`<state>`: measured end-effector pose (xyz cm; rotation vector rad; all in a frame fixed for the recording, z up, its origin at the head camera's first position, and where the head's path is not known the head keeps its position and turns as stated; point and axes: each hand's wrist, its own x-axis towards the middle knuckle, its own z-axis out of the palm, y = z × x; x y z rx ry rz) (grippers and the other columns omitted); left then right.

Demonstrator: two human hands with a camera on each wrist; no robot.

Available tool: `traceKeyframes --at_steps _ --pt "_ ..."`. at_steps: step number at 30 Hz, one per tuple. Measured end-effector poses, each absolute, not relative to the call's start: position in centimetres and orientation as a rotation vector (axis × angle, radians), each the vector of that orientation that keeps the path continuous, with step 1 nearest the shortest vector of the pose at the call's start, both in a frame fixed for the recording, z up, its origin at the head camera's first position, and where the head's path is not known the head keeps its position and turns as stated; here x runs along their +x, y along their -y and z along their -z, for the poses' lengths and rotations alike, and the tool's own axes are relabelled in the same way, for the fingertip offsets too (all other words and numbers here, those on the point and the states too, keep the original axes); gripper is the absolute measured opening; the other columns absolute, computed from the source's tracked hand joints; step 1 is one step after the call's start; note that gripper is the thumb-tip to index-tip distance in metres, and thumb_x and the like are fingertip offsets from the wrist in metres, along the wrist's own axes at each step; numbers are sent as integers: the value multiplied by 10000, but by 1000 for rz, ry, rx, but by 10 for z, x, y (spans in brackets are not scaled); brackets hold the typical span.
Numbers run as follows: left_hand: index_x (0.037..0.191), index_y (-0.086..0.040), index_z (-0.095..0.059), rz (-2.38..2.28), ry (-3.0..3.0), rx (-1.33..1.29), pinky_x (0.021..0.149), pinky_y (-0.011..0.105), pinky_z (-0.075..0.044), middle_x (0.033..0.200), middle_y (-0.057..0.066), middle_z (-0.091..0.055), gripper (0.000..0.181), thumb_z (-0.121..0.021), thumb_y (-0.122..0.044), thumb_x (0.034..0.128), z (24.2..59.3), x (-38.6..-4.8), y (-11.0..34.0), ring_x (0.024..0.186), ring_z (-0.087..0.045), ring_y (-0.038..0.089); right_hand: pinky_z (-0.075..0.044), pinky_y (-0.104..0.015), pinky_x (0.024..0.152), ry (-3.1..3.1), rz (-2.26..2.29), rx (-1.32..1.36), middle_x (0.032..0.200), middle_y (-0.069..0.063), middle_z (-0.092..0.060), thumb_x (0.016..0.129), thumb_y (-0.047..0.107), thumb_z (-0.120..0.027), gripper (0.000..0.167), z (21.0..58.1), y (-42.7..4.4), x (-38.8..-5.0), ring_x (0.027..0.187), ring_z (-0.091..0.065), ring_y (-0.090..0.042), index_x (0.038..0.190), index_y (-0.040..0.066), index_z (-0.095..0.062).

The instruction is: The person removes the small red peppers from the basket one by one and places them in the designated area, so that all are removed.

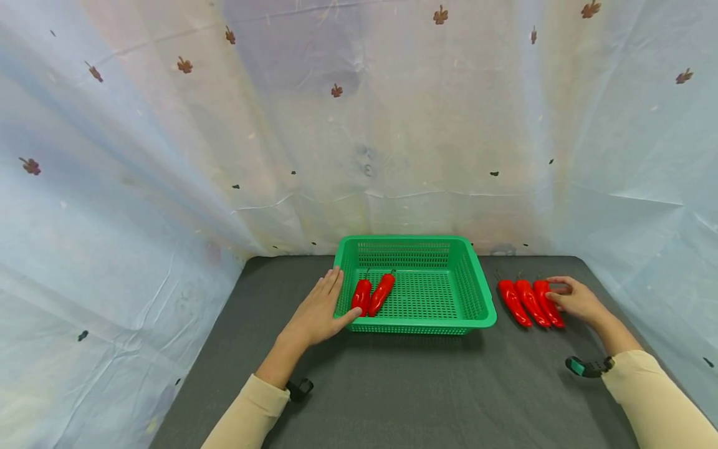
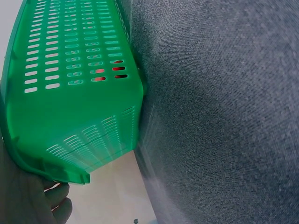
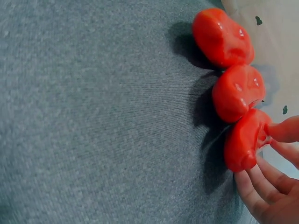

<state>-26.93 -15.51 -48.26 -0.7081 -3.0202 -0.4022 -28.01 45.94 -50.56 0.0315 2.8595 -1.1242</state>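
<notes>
A green basket (image 1: 415, 323) holds two red peppers (image 1: 361, 296) at its left end. My left hand (image 1: 316, 313) lies over the basket's left front corner, its fingers straight along the rim; the left wrist view shows its fingertips at the green basket wall (image 2: 70, 112). To the right of the basket, three red peppers (image 1: 529, 299) lie side by side. My right hand (image 1: 578, 302) has its thumb and fingers around the rightmost pepper (image 1: 546, 302); in the right wrist view the thumb and fingers touch that pepper (image 3: 245, 140).
A dark grey cloth (image 1: 415, 393) covers the table beneath the basket and peppers. Pale patterned sheeting (image 1: 404, 137) hangs behind the table and along both sides. A dark strap with a device is on each wrist.
</notes>
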Motion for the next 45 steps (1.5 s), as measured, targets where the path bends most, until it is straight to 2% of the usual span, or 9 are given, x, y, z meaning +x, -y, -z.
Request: traceKeyframes --at_steps 5,10,19,29,45 --pt "1724 -60 -45 410 3021 -709 1356 449 -69 1809 97 8 1078 -381 -809 1025 481 -269 155 1674 -24 275 -620 -581 849 -2971 1095 26 1382 -495 -523 1105 165 -559 523 505 -460 -278 1168 -623 -597 1472 -182 -425" --pt "1724 -58 -47 409 3029 -707 1356 449 -64 1809 98 11 1074 -387 -802 1027 479 -268 155 1674 -17 275 -573 -683 891 -3074 1115 8 1395 -481 -504 1118 188 -523 510 499 -452 -280 1250 -551 -638 1485 -156 -442" --pt "1724 -49 -62 416 3028 -705 1356 463 -78 1809 101 8 1064 -409 -783 1035 479 -267 154 1674 -23 282 -554 -708 901 -3108 1172 -1 1423 -437 -508 1138 234 -527 512 476 -419 -285 1264 -545 -605 1512 -106 -447" --pt "1725 -58 -51 407 3028 -705 1356 458 -76 1810 96 14 1068 -389 -797 1032 480 -267 154 1674 -14 271 -491 -743 942 -3121 1284 -225 1427 -408 -541 1139 207 -551 493 448 -377 -283 1264 -544 -583 1527 -84 -460" --pt "1724 -51 -55 411 3030 -706 1355 474 -88 1809 109 3 1063 -414 -779 1036 478 -266 154 1674 -17 278 -481 -698 1045 -3004 1468 -397 1459 -347 -551 1112 188 -625 497 431 -313 -291 1307 -558 -526 1541 -17 -481"
